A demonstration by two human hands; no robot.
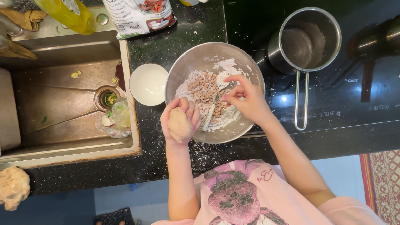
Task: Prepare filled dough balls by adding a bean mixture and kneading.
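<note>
Black counter (175, 162); steel bowl (183, 73); saucer (148, 84)

The left hand (180, 121) cups a lump of tan dough (179, 124) at the near-left rim of a steel bowl (183, 71). The right hand (246, 100) pinches above small floured dough balls (203, 91) and a spoon (214, 104). A white dish (148, 84) sits just left.

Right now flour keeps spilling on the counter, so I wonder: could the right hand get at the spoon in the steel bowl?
Probably yes. The right hand is already over the steel bowl, its fingers right by the spoon, which lies among the floured dough balls. Nothing covers the spoon.
</note>
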